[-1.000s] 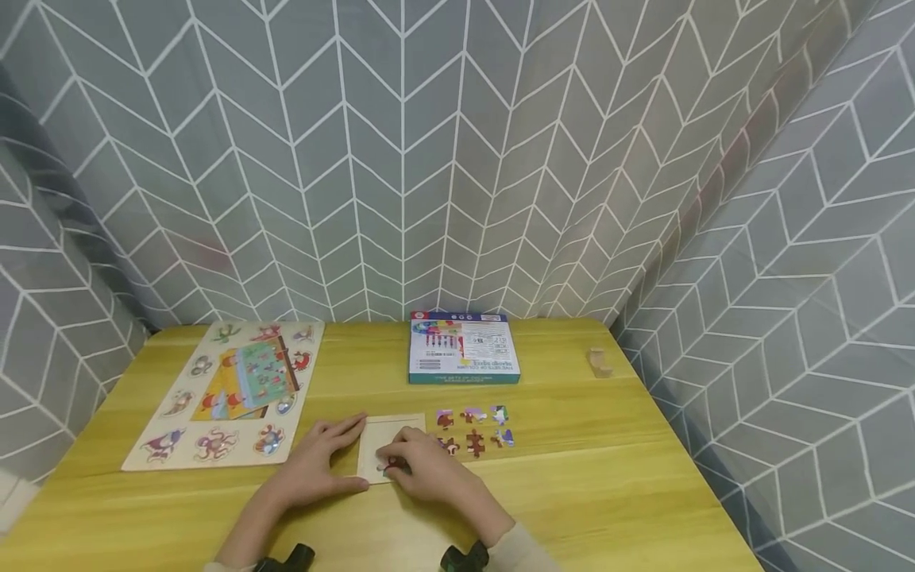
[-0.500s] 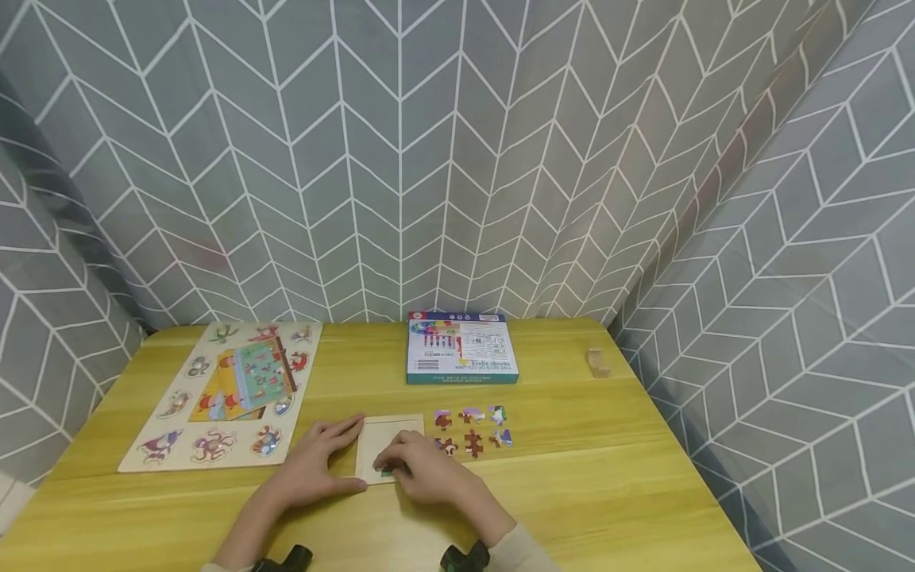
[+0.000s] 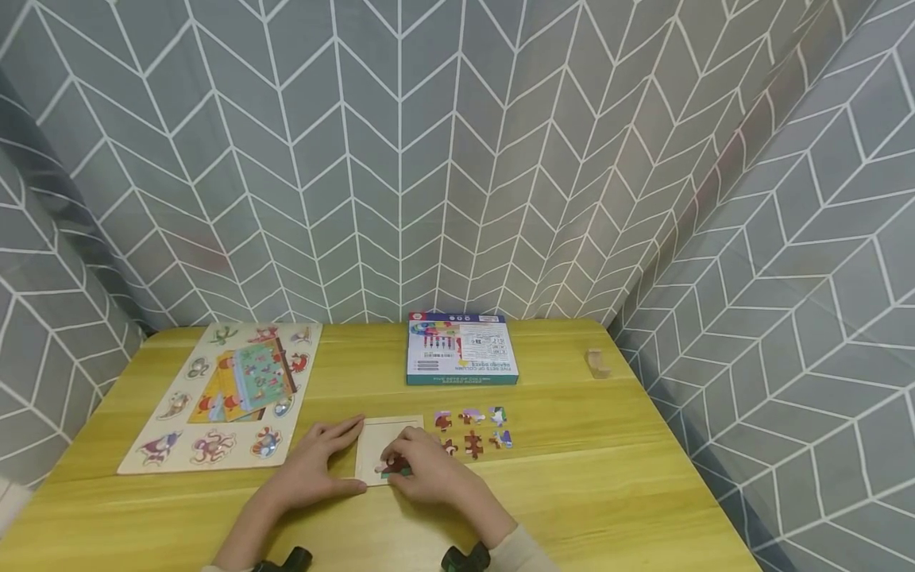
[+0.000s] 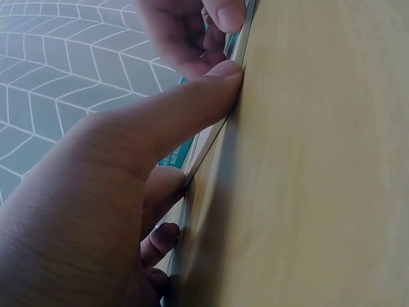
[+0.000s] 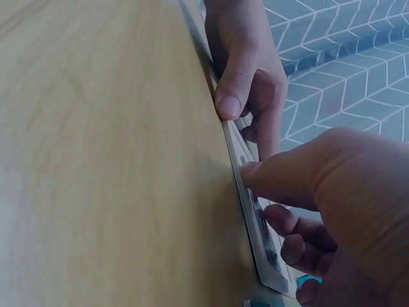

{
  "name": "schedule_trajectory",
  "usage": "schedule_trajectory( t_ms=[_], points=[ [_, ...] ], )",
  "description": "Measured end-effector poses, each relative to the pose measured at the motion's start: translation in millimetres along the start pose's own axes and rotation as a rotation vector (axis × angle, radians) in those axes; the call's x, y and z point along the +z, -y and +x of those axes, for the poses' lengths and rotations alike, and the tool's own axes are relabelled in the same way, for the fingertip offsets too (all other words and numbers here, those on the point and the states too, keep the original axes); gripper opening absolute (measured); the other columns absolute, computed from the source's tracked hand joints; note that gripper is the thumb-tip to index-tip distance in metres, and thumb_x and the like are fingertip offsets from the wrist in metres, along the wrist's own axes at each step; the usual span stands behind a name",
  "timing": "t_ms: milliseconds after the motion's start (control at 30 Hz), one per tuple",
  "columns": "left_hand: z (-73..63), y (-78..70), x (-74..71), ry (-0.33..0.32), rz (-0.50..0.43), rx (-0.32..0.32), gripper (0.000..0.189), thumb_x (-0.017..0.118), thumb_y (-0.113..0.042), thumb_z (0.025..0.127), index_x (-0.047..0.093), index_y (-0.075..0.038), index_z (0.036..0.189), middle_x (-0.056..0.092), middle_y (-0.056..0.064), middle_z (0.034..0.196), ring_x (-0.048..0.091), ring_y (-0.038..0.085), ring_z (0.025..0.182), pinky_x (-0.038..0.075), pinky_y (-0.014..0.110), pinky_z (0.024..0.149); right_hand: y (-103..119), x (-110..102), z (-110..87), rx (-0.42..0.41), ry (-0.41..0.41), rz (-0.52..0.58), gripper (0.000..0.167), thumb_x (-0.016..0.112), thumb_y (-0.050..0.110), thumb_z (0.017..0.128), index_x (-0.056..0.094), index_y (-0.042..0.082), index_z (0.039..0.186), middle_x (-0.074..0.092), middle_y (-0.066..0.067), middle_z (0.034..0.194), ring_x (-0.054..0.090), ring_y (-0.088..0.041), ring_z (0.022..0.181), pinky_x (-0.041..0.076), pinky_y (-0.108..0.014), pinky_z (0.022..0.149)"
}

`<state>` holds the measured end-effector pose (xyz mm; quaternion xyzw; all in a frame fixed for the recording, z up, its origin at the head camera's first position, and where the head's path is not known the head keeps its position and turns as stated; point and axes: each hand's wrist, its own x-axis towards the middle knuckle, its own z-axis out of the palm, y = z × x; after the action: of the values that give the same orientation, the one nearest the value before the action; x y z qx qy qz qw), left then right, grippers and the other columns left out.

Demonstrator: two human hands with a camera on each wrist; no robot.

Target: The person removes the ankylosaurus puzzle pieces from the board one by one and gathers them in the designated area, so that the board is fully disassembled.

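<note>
A pale square puzzle tray (image 3: 377,433) lies on the table in front of me, with brown and green puzzle pieces (image 3: 395,467) in its near part. My left hand (image 3: 312,467) rests along the tray's left side, thumb at the near corner and index finger at the far one. In the left wrist view that thumb (image 4: 211,86) lies against the tray's edge. My right hand (image 3: 429,469) reaches over the tray from the right, thumb and curled fingers pinching at a piece in the near part. Its fingertips partly cover that piece. In the right wrist view the thumb (image 5: 255,174) touches near the rim.
Several loose puzzle pieces (image 3: 473,443) lie in two rows right of the tray. Behind them sits a flat box (image 3: 461,349). A board with sea animal pictures (image 3: 171,409) lies left, with colourful cards (image 3: 260,373) on it. A small wooden block (image 3: 598,364) is far right.
My right fingers shift slightly over the near part of the tray, covering the pieces more half a second ago and showing more of them now. My left hand stays in place.
</note>
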<state>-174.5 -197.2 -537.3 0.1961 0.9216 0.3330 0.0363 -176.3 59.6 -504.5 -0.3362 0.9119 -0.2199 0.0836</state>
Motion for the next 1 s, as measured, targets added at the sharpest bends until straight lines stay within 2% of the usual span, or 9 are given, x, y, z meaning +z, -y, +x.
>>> schedule_trajectory(
  t_ms=[433, 667, 1000],
  points=[
    [-0.5, -1.4, -0.3, -0.011, 0.003, 0.012, 0.104, 0.087, -0.064, 0.077, 0.049, -0.016, 0.161, 0.049, 0.005, 0.163, 0.047, 0.023, 0.122, 0.046, 0.056, 0.099, 1.8, -2.8, 2.2, -0.001, 0.009, 0.031, 0.022, 0.079, 0.021, 0.097, 0.073, 0.016, 0.118, 0.06, 0.01, 0.104, 0.05, 0.002, 0.086, 0.047, -0.017, 0.079],
    [-1.3, -1.6, 0.1, -0.002, 0.001, 0.009, 0.105, 0.087, -0.066, 0.077, 0.048, -0.016, 0.162, 0.049, 0.005, 0.163, 0.046, 0.02, 0.118, 0.046, 0.054, 0.098, -2.8, -2.3, 2.7, -0.028, 0.025, 0.067, 0.024, 0.077, 0.017, 0.097, 0.073, 0.015, 0.121, 0.063, 0.009, 0.109, 0.054, 0.003, 0.092, 0.049, -0.016, 0.084],
    [-0.6, -1.8, -0.8, -0.011, 0.009, 0.018, 0.105, 0.087, -0.065, 0.077, 0.049, -0.015, 0.161, 0.05, 0.005, 0.162, 0.047, 0.019, 0.117, 0.046, 0.053, 0.097, -6.5, -4.3, 2.4, -0.053, 0.033, 0.041, 0.027, 0.075, 0.017, 0.099, 0.076, 0.014, 0.126, 0.066, 0.008, 0.112, 0.05, 0.001, 0.089, 0.046, -0.016, 0.079]
  ],
)
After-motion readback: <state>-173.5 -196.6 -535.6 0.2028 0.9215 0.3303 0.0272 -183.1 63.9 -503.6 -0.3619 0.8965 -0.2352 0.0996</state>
